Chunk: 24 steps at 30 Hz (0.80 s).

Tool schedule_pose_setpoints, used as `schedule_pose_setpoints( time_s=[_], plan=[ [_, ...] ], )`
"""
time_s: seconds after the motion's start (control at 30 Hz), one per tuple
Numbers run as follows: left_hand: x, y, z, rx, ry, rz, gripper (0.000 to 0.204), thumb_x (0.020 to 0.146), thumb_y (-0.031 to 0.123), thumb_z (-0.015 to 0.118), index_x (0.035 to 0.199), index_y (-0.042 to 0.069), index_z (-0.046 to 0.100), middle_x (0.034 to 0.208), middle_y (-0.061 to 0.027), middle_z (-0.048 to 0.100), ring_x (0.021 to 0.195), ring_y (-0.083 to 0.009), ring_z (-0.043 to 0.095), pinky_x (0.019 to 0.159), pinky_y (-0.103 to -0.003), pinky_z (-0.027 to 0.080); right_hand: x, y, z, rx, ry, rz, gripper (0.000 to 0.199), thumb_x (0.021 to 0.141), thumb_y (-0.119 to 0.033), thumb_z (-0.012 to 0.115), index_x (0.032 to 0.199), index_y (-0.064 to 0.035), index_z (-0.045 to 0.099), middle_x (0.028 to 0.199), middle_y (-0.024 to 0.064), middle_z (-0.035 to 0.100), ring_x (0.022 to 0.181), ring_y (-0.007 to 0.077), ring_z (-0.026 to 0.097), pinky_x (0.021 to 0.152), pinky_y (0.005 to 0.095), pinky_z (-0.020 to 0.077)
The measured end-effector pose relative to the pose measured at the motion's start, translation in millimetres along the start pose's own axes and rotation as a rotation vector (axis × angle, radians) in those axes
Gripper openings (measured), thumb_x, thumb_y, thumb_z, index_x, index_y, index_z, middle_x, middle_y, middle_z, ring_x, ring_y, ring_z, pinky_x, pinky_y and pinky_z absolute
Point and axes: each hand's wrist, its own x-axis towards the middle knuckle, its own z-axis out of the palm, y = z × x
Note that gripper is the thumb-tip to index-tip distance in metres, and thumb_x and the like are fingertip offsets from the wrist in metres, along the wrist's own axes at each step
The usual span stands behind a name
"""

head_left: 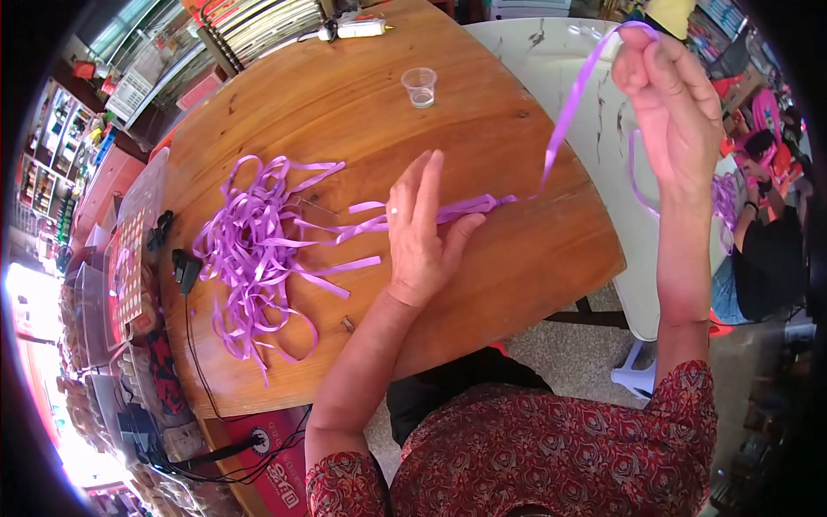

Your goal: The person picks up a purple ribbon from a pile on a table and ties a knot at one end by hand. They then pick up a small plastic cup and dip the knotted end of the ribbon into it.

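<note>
A loose heap of purple ribbon (pixel 258 233) lies on the left part of the wooden table. From it, several strands run right to a gathered bundle of ribbon (pixel 465 208) near the table's middle. My left hand (pixel 420 233) rests across that bundle, fingers stretched out and thumb apart, and its palm hides part of the strands. High on the right, my right hand (pixel 668 103) is closed on a purple ribbon strand (pixel 568 112). This strand slopes down toward the bundle's right end, and another length hangs below my right wrist.
A small clear plastic cup (pixel 419 88) stands toward the table's far side, with a white glue gun (pixel 357 29) beyond. A black adapter (pixel 184 270) with its cord lies at the left edge. A white table (pixel 551 52) adjoins the wooden table (pixel 534 258); another person (pixel 771 250) sits at right.
</note>
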Motion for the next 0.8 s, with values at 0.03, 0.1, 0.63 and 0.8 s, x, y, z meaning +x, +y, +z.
schedule_pose_setpoints(
  time_s=[0.03, 0.1, 0.63, 0.8],
  plan=[
    [1, 1, 1, -0.041, -0.090, 0.012, 0.071, 0.069, 0.020, 0.075, 0.131, 0.004, 0.045, 0.119, -0.0166, 0.049, 0.104, -0.0315, 0.049, 0.090, -0.045, 0.038, -2, -4, 1, 0.056, -0.044, 0.011, 0.028, 0.096, -0.012, 0.045, 0.115, 0.0059, 0.057, 0.080, 0.0031, 0.050, 0.076, 0.0147, 0.045, 0.075, 0.0292, 0.0361],
    [0, 3, 6, 0.016, -0.170, 0.050, 0.068, 0.070, 0.021, 0.075, 0.130, 0.005, 0.046, 0.117, -0.0145, 0.051, 0.103, -0.0312, 0.050, 0.090, -0.045, 0.038, -3, -17, 18, 0.107, -0.080, 0.024, 0.028, 0.096, -0.012, 0.046, 0.116, 0.0059, 0.056, 0.079, 0.0030, 0.050, 0.076, 0.0145, 0.045, 0.074, 0.0293, 0.0363],
    [-1, -21, -27, -0.082, 0.057, -0.388, 0.006, 0.083, 0.006, 0.061, 0.084, 0.002, 0.066, 0.077, -0.0135, 0.064, 0.067, -0.0257, 0.061, 0.061, -0.035, 0.047, 10, -45, -30, 0.230, 0.109, 0.039, 0.029, 0.096, -0.015, 0.047, 0.117, 0.0035, 0.054, 0.079, 0.0016, 0.052, 0.073, 0.0124, 0.047, 0.068, 0.0273, 0.0386],
    [1, -91, -118, 0.541, 0.435, -0.264, 0.008, 0.082, 0.005, 0.062, 0.087, 0.003, 0.067, 0.079, -0.0112, 0.065, 0.073, -0.0267, 0.062, 0.064, -0.037, 0.049, -13, -31, 2, -0.040, 0.009, 0.216, 0.029, 0.095, -0.012, 0.048, 0.116, 0.0054, 0.056, 0.080, 0.0011, 0.053, 0.075, 0.0102, 0.048, 0.068, 0.0252, 0.0379]
  ],
)
